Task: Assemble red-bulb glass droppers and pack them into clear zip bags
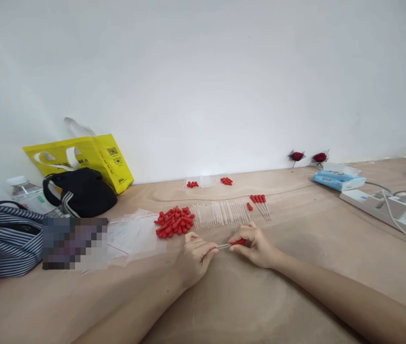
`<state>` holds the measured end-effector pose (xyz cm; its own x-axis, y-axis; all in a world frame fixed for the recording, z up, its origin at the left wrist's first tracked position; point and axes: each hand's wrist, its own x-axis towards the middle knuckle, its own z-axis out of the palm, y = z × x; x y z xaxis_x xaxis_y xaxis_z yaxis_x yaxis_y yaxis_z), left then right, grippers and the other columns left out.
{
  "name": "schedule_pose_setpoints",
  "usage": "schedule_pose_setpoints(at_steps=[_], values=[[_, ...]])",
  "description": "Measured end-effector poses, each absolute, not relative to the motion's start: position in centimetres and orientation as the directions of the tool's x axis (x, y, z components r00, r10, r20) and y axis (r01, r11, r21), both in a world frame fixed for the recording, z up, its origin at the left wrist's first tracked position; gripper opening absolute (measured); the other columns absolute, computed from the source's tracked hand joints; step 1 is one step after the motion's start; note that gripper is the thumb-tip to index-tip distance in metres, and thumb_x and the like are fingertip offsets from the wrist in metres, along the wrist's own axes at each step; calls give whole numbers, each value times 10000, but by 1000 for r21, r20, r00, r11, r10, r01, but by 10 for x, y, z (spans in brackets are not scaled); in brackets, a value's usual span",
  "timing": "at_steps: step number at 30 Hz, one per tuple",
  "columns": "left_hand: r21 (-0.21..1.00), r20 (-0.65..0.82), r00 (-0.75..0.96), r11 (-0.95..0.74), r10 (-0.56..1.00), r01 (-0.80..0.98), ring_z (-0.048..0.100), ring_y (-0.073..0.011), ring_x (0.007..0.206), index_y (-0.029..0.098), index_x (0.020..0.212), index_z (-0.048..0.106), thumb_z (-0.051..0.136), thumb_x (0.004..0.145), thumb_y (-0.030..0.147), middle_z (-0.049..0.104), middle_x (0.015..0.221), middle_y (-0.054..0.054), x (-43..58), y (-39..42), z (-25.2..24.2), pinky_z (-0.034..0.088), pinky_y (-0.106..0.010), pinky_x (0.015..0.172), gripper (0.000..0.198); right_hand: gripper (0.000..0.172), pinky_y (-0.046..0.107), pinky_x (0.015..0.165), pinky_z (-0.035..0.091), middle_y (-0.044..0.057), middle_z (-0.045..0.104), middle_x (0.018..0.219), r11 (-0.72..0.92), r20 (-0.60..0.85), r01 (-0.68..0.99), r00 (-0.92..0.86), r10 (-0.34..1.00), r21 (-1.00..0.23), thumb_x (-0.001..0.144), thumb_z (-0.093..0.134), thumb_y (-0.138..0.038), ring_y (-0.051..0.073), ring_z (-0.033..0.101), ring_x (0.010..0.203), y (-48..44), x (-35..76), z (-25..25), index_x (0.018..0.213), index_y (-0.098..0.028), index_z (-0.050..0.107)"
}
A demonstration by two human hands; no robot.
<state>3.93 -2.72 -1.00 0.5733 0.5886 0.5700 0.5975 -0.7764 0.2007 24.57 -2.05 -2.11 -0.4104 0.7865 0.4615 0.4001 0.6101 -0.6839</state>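
Observation:
My left hand (196, 255) pinches a thin clear dropper tube (223, 246) by one end, low over the table. Closed around a red rubber bulb (237, 242), my right hand (257, 246) holds it at the tube's other end; how deep the tube sits in it is hidden. Beyond my left hand lies a heap of red rubber bulbs (174, 222). Several clear tubes lie side by side in a long row (220, 213), with a single red bulb (249, 207) at its right end. Further right are several droppers (261, 206), tubes with red bulbs on.
Clear plastic bags (138, 234) lie left of the heap. Small packets of red pieces (226, 181) rest near the wall. A yellow bag (113, 165), black pouch (90, 193) and striped bag (9, 239) stand left; a tissue pack (339, 178) and power strip (385, 210) right.

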Motion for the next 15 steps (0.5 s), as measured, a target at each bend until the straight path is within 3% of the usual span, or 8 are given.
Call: schedule_pose_setpoints(at_steps=[2, 6, 11, 15], values=[[212, 567, 556, -760, 608, 615, 526, -103, 497, 196, 768, 609, 403, 865, 246, 648, 578, 23, 39, -27, -10, 295, -338, 761, 233, 172, 363, 749, 381, 23, 650, 738, 517, 393, 326, -376, 839, -792, 700, 626, -351, 149, 565, 683, -17, 247, -23, 783, -201, 637], [266, 556, 499, -711, 665, 651, 533, -102, 504, 191, 789, 609, 384, 872, 256, 619, 551, 32, 41, -27, -11, 291, -355, 789, 248, 448, 253, 556, 417, -11, 630, 708, 226, 212, 13, -307, 928, -974, 566, 719, -386, 107, 537, 563, -9, 246, -26, 943, -203, 559], [311, 548, 477, -697, 687, 646, 538, -103, 501, 202, 790, 617, 413, 854, 273, 617, 542, 44, 45, -26, -9, 293, -364, 802, 225, 319, 255, 634, 428, -10, 631, 691, 141, 186, -160, -318, 929, -977, 580, 703, -415, 107, 556, 624, -12, 229, -24, 740, -183, 555], [342, 572, 462, -709, 678, 617, 589, -139, 633, 208, 844, 615, 506, 795, 293, 674, 671, 11, 46, -26, -7, 277, -387, 825, 147, 318, 270, 680, 429, 18, 644, 755, 167, 216, -193, -268, 939, -967, 636, 648, -444, 124, 567, 683, -7, 226, -16, 800, -183, 568]])
